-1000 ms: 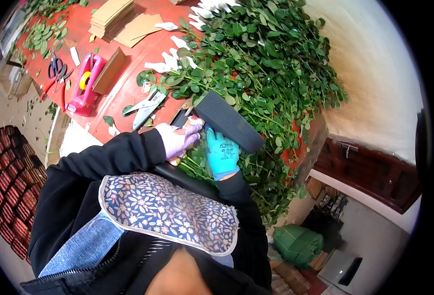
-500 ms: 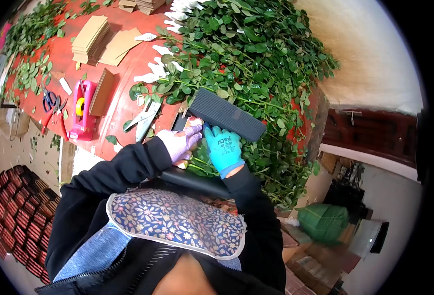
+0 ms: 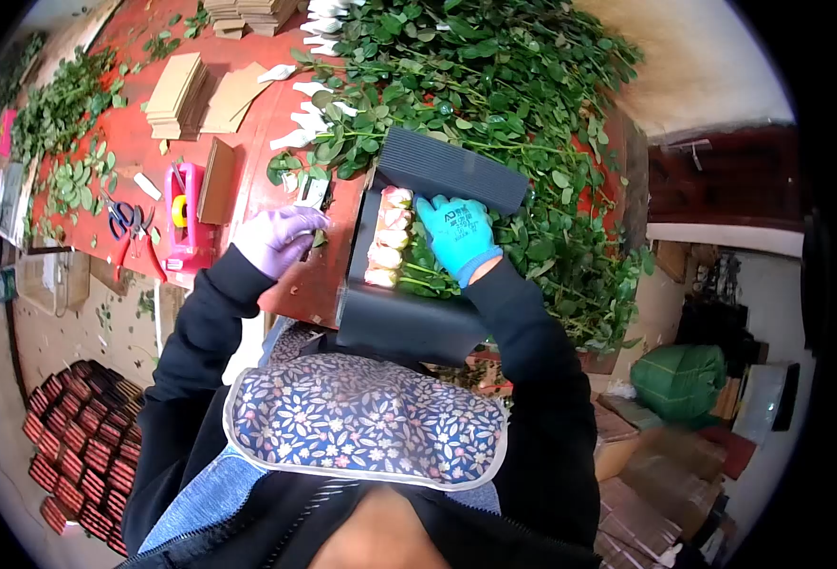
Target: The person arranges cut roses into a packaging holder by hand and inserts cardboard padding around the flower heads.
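Note:
My left hand (image 3: 281, 239), in a lilac glove, hovers over the red table left of the box, fingers curled. A small green leaf (image 3: 320, 238) shows by its fingertips; what they hold is unclear. Partly behind this hand lies a grey metal tool (image 3: 315, 194). My right hand (image 3: 458, 234), in a teal glove, rests flat with fingers extended on green stems (image 3: 418, 270). Cream and pink roses (image 3: 390, 237) sit in a column beside its fingertips, inside a black box (image 3: 361, 248). A ribbed dark flap (image 3: 451, 169) stands along the box's far side.
Leafy stems (image 3: 494, 85) with white-sleeved heads (image 3: 293, 139) heap the table (image 3: 295, 299). Left are a pink tape dispenser (image 3: 181, 251), scissors (image 3: 119, 218), red-handled pliers (image 3: 143, 248) and cardboard pieces (image 3: 176, 93). Dark red stacked bundles (image 3: 82, 446) lie lower left.
My left hand has moved left, off the roses, uncovering their heads. My right hand stays on the stems. The whole view has shifted slightly.

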